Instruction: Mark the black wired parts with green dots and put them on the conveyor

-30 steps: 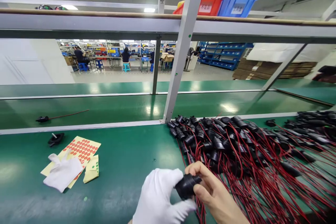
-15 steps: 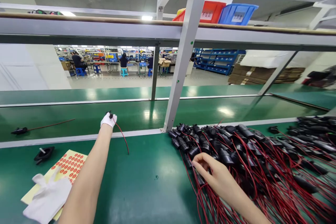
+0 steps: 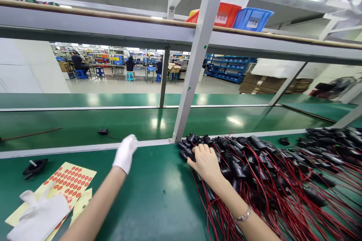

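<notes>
Green bench [image 3: 147,203]: right hand [image 3: 206,161] on connectors [image 3: 254,165].

Black connectors [image 3: 240,158] with red wires [image 3: 271,196]; red-dotted yellow sheet [image 3: 66,182].

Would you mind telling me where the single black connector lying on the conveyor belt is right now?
In the head view, the black connector lies on the green belt beyond the white rail, left of centre, just past the gloved left hand.

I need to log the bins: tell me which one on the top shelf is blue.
The blue bin is the right-hand one of the two on the top shelf, touching the red bin that stands beside the slanted upright post.
</notes>
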A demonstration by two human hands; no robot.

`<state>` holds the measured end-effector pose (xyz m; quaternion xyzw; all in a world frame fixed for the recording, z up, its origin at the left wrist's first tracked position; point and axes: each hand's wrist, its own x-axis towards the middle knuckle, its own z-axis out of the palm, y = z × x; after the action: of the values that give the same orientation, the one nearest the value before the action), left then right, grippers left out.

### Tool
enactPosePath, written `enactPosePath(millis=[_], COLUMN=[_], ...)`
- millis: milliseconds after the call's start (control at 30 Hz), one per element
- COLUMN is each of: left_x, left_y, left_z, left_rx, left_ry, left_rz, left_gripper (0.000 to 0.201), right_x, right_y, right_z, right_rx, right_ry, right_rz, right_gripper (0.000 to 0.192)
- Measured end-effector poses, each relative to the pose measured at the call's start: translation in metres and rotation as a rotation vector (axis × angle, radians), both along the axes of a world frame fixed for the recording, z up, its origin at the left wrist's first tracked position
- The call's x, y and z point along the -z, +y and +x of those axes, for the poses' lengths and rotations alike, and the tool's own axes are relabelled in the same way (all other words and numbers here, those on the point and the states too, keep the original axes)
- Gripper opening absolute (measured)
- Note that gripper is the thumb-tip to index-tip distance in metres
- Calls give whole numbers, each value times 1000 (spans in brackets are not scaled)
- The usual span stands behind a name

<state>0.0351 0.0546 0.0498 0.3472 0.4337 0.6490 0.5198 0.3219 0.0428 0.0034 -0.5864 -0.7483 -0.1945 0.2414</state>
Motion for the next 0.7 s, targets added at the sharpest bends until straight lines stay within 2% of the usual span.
enactPosePath(millis=[67,167,267,400,500,700], left_x=[11,16,12,9,5,-6], left_y=[-37,-87,-120,-141,-150,-168], left_z=[35,83,106,98,86,78], left_rx=[117,253,296,292,372,494], left_ry=[54,62,87,171,273,447], left_rz=[-31,-33,35,76,99,176], left_gripper=[22,37,39,33,33,27], right_x=[-5,-11,-22,-47,-67,-87], right_y=[-18,-55,-93,-125,-139,-152], right_z=[-11,-31,-43,-39,-29,-17], right_rx=[-53,-178,-323,-542,-696,-825], right_ry=[50,135,193,240,197,93], right_rz=[90,195,239,250,278,217], right_gripper=[21,25,24,20,25,20])
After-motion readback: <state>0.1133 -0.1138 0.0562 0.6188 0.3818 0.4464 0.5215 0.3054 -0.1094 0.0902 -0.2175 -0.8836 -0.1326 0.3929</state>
